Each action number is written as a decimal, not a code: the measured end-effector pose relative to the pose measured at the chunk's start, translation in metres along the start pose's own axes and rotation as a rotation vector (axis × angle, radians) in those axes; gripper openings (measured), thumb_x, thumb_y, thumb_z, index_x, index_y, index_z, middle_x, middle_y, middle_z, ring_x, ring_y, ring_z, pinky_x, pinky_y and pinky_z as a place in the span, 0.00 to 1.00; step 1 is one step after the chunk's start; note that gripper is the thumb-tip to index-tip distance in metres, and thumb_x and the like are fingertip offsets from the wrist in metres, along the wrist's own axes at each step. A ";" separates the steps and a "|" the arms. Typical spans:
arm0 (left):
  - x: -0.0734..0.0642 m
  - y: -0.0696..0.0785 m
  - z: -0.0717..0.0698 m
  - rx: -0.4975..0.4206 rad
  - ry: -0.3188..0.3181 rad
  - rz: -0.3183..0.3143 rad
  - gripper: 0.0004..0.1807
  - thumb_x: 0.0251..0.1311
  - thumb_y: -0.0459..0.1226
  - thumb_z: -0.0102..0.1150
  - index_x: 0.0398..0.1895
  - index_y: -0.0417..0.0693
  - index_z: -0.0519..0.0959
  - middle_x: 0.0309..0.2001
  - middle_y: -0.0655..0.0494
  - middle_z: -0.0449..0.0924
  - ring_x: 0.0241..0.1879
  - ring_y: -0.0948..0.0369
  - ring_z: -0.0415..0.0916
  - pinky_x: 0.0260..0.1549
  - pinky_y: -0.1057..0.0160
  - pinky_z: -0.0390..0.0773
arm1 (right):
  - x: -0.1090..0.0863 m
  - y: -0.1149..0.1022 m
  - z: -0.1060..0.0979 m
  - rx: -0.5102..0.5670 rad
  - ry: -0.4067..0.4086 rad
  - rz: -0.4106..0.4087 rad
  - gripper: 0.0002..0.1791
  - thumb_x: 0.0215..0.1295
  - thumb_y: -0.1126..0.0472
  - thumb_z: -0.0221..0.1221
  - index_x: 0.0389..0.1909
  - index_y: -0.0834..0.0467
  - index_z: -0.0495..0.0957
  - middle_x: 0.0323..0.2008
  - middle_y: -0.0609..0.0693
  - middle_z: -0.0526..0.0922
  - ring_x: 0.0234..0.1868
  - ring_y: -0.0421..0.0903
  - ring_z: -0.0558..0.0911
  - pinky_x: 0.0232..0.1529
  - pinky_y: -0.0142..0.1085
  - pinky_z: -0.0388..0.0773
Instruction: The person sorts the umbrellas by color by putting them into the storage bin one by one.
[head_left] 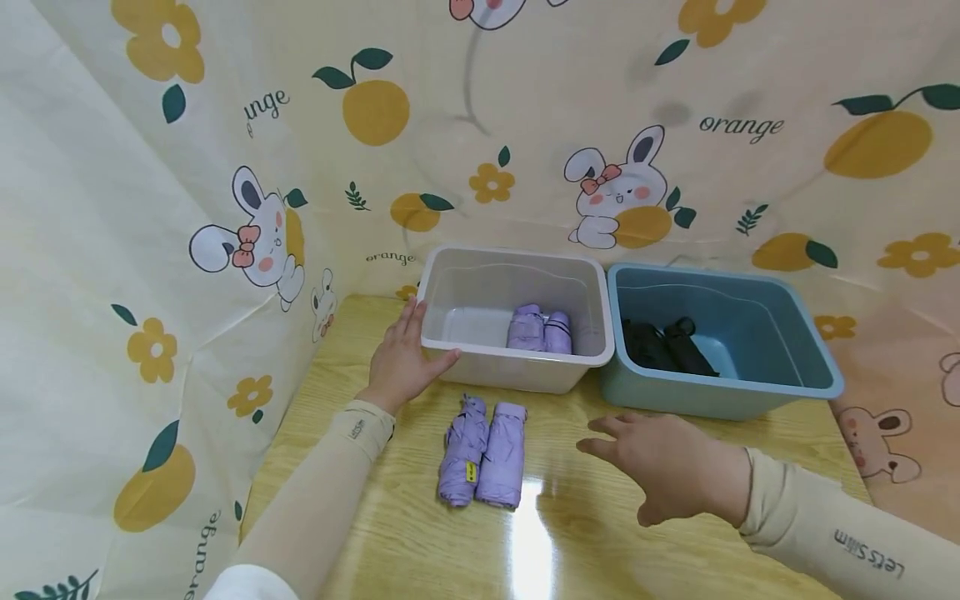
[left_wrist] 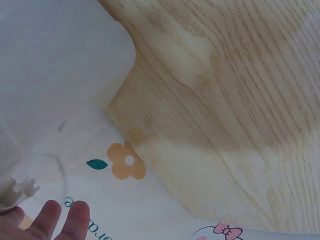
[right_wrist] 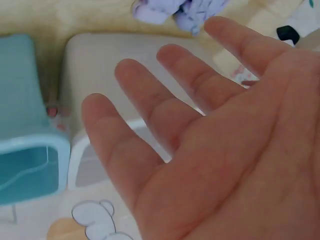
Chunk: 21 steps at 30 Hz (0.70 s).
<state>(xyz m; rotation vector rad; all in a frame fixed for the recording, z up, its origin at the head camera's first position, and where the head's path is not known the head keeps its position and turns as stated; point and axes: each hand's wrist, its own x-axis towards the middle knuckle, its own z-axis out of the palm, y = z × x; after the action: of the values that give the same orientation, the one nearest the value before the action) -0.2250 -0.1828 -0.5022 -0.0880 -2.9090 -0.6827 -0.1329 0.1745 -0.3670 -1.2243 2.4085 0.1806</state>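
Note:
My left hand point(head_left: 399, 360) rests at the front left corner of a whitish plastic bin point(head_left: 517, 372), its fingers fairly straight along the side and the thumb by the front rim. Two purple folded umbrellas point(head_left: 527, 328) lie inside that bin. In front of it, a purple umbrella with a yellow tag point(head_left: 462, 454) lies beside another purple umbrella point(head_left: 503, 457) on the table. My right hand point(head_left: 663, 462) hovers over the table before the blue bin point(head_left: 720, 396), holding nothing; the right wrist view shows its palm and spread fingers point(right_wrist: 135, 155). Black folded umbrellas point(head_left: 663, 346) are in the blue bin.
Both bins stand side by side at the back of the wooden table point(head_left: 420, 550). Behind and to the left hangs a cloth point(head_left: 480, 100) printed with rabbits, oranges and flowers. Light reflects off the table's front middle.

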 end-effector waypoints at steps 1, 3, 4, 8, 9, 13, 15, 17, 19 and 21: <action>0.000 0.000 0.000 -0.004 0.002 0.000 0.60 0.54 0.71 0.55 0.81 0.49 0.46 0.80 0.53 0.39 0.71 0.43 0.57 0.56 0.42 0.72 | 0.000 -0.002 0.003 0.007 0.004 -0.006 0.51 0.35 0.49 0.81 0.66 0.53 0.73 0.65 0.58 0.73 0.61 0.58 0.76 0.47 0.50 0.80; 0.000 -0.001 0.000 -0.010 0.006 0.004 0.60 0.54 0.71 0.56 0.81 0.49 0.46 0.80 0.54 0.38 0.71 0.42 0.57 0.54 0.41 0.73 | 0.000 -0.006 0.009 0.037 -0.002 -0.007 0.51 0.35 0.50 0.81 0.67 0.51 0.73 0.65 0.56 0.72 0.60 0.57 0.76 0.48 0.49 0.80; 0.000 -0.001 0.000 -0.015 0.009 0.006 0.60 0.54 0.71 0.56 0.81 0.49 0.46 0.80 0.54 0.38 0.70 0.42 0.57 0.53 0.41 0.74 | 0.001 -0.008 0.012 0.053 -0.005 -0.007 0.51 0.35 0.50 0.81 0.67 0.51 0.73 0.66 0.55 0.72 0.60 0.56 0.76 0.48 0.49 0.80; 0.000 -0.002 0.000 -0.024 0.016 0.009 0.60 0.54 0.72 0.56 0.80 0.49 0.47 0.80 0.55 0.38 0.70 0.42 0.58 0.52 0.40 0.75 | 0.008 -0.013 0.024 0.113 -0.022 0.000 0.51 0.36 0.49 0.81 0.67 0.48 0.72 0.66 0.54 0.72 0.59 0.55 0.77 0.48 0.49 0.80; 0.000 -0.003 0.000 -0.023 0.016 0.008 0.60 0.53 0.72 0.55 0.80 0.49 0.47 0.80 0.55 0.38 0.70 0.42 0.58 0.52 0.41 0.75 | 0.010 -0.014 0.027 0.125 -0.022 0.002 0.51 0.36 0.48 0.82 0.67 0.47 0.72 0.66 0.54 0.72 0.59 0.56 0.77 0.48 0.50 0.80; 0.000 -0.004 0.001 -0.018 0.012 0.002 0.60 0.53 0.72 0.55 0.80 0.49 0.47 0.80 0.55 0.38 0.70 0.42 0.58 0.54 0.41 0.74 | 0.020 -0.020 0.037 0.144 0.003 -0.001 0.51 0.36 0.49 0.81 0.68 0.49 0.73 0.67 0.55 0.72 0.59 0.58 0.77 0.50 0.52 0.79; 0.000 -0.004 0.001 -0.019 0.011 0.001 0.60 0.53 0.72 0.55 0.80 0.49 0.47 0.80 0.56 0.38 0.70 0.43 0.57 0.54 0.41 0.74 | 0.025 -0.022 0.042 0.152 0.019 0.002 0.51 0.36 0.49 0.81 0.68 0.49 0.73 0.67 0.55 0.71 0.59 0.58 0.77 0.50 0.53 0.79; 0.000 -0.004 0.001 -0.023 0.008 0.006 0.60 0.54 0.72 0.55 0.80 0.49 0.47 0.80 0.55 0.38 0.71 0.42 0.57 0.53 0.41 0.74 | 0.031 -0.024 0.047 0.152 0.039 0.004 0.52 0.35 0.48 0.81 0.68 0.49 0.73 0.67 0.55 0.71 0.59 0.58 0.77 0.48 0.52 0.80; 0.000 -0.003 0.001 -0.025 0.007 0.009 0.60 0.54 0.72 0.55 0.80 0.49 0.47 0.80 0.55 0.38 0.70 0.42 0.57 0.53 0.41 0.74 | 0.036 -0.026 0.051 0.152 0.050 0.004 0.52 0.35 0.47 0.81 0.68 0.50 0.72 0.67 0.55 0.71 0.59 0.58 0.76 0.47 0.52 0.80; 0.000 -0.003 0.001 -0.025 0.005 0.011 0.60 0.54 0.72 0.55 0.80 0.48 0.47 0.80 0.54 0.38 0.70 0.42 0.58 0.54 0.42 0.74 | 0.040 -0.028 0.055 0.145 0.061 0.002 0.53 0.34 0.46 0.81 0.68 0.50 0.72 0.67 0.55 0.71 0.59 0.58 0.76 0.45 0.52 0.81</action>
<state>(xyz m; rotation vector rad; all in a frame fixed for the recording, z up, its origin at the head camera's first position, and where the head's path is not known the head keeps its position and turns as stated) -0.2255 -0.1848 -0.5043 -0.1051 -2.8940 -0.7161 -0.1144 0.1444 -0.4313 -1.1775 2.4267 -0.0314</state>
